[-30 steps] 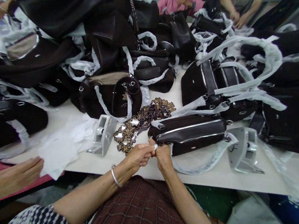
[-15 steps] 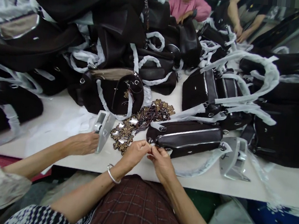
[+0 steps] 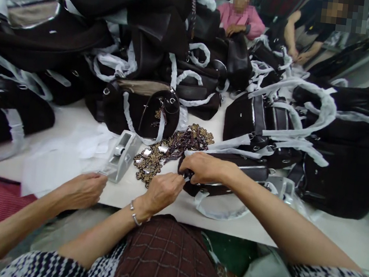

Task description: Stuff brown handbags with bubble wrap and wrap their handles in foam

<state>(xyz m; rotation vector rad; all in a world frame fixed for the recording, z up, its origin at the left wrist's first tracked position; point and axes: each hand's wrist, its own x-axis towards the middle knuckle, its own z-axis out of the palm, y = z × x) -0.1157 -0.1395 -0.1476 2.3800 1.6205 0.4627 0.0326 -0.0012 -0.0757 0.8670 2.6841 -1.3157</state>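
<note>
A dark handbag (image 3: 225,190) with a silver zip lies on its side at the table's front, its handle wrapped in white film. My left hand (image 3: 165,189), with a bracelet at the wrist, is closed in a pinch at the bag's left end; the small thing in its fingers is hidden. From above, my right hand (image 3: 201,167) bends its fingers round the same end, by a dark tab with a metal fitting. Both hands nearly touch there. Just beyond them lies a heap of leopard-print charms (image 3: 150,163) with dark braided cords.
A co-worker's hand (image 3: 87,189) is beside a grey tape dispenser (image 3: 120,158) on the left. Another dispenser (image 3: 288,190) stands right of my bag. White sheets (image 3: 65,160) lie at left. Several dark handbags (image 3: 243,116) are piled behind, with two people beyond.
My right hand has risen and come over the top of the bag's end. My left hand stays close by. The co-worker's hand has drawn back from the dispenser, towards the table's front edge.
</note>
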